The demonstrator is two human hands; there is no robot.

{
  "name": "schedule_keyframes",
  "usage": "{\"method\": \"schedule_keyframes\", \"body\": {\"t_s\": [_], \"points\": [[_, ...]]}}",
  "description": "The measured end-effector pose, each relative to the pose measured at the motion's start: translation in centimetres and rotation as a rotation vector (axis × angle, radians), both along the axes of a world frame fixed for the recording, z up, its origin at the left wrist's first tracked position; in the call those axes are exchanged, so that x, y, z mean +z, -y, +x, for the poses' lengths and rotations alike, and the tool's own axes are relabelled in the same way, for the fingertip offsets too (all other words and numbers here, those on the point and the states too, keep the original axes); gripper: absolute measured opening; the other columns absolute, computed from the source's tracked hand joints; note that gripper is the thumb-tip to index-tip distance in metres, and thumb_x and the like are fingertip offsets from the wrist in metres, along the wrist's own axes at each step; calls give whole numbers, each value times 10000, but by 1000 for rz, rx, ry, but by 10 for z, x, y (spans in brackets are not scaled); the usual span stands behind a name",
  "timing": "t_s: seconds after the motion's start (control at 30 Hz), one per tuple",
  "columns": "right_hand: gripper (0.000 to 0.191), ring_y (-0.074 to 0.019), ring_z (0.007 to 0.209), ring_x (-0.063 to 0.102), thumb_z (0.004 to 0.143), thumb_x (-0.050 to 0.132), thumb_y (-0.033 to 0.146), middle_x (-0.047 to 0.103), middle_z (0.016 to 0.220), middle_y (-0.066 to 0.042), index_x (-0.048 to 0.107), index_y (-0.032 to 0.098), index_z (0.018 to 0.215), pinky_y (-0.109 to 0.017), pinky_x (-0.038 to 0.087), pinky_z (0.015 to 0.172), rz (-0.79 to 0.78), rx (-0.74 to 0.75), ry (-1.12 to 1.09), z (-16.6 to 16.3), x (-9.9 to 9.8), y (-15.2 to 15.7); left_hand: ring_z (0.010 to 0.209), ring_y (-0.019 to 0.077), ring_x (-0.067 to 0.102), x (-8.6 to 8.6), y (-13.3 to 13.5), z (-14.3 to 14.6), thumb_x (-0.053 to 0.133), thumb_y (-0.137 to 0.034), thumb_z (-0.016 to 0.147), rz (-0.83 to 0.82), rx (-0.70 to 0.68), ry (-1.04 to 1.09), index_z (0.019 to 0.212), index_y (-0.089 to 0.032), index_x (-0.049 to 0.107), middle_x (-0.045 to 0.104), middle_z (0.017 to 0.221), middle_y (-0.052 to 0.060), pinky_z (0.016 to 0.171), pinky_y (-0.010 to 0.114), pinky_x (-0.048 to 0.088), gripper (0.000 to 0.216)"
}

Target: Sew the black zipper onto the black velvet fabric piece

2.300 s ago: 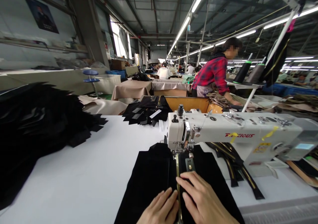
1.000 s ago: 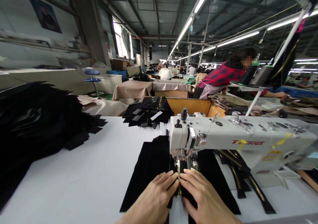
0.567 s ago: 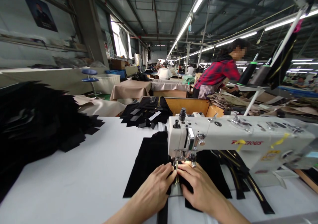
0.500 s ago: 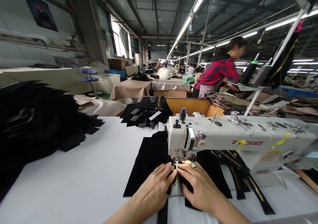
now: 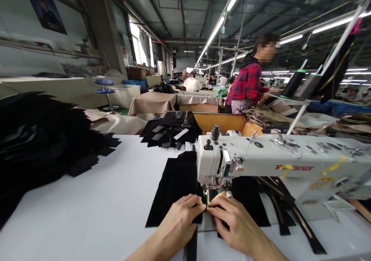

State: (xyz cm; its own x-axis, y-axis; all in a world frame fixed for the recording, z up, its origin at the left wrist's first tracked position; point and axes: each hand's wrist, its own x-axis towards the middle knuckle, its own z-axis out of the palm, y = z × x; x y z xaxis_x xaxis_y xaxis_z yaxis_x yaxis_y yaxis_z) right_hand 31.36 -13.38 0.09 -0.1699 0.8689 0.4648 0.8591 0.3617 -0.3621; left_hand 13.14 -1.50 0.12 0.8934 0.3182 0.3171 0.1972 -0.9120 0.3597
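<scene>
The black fabric (image 5: 176, 187) lies flat on the tabletop (image 5: 87, 211), running under the presser foot of the sewing machine (image 5: 261, 160). The left hand (image 5: 181, 220) and right hand (image 5: 232, 220) press it down with fingertips closed around the gold zipper (image 5: 207, 200) — just ahead of the needle. The cloth looks soft, light and limp; it is best held flat near the seam line. More black pieces (image 5: 43, 137) are stacked at left.

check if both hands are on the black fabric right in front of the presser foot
Yes, the left hand and right hand press the black fabric together just before the presser foot.
</scene>
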Motion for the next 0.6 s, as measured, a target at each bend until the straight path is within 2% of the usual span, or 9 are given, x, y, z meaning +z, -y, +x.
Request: {"method": "schedule_keyframes", "body": {"t_s": [0.2, 0.4, 0.6], "points": [[277, -220, 969, 574, 901, 451, 69, 600, 1073, -54, 626, 210, 1061, -411, 538, 841, -70, -11, 28, 2, -1, -2, 938, 200, 618, -1, -3, 0, 432, 80, 533, -6, -2, 107, 975, -196, 660, 639, 1024, 12, 852, 306, 520, 568], [300, -211, 969, 580, 900, 461, 59, 605, 1068, -55, 634, 210, 1092, -395, 536, 850, -48, -2, 47, 3, 1, -2, 920, 212, 612, -1, -3, 0, 437, 55, 550, 69, -54, 80, 974, -188, 644, 639, 972, 27, 826, 321, 493, 532], [388, -210, 1005, 586, 902, 451, 46, 627, 1080, -53, 643, 235, 1181, -395, 541, 877, -24, 31, 23, 4, 3, 0, 960, 220, 603, 0, -3, 1, 435, 24, 528, 80, -74, 35, 1018, -191, 620, 630, 1023, 28, 865, 351, 493, 567]]}}
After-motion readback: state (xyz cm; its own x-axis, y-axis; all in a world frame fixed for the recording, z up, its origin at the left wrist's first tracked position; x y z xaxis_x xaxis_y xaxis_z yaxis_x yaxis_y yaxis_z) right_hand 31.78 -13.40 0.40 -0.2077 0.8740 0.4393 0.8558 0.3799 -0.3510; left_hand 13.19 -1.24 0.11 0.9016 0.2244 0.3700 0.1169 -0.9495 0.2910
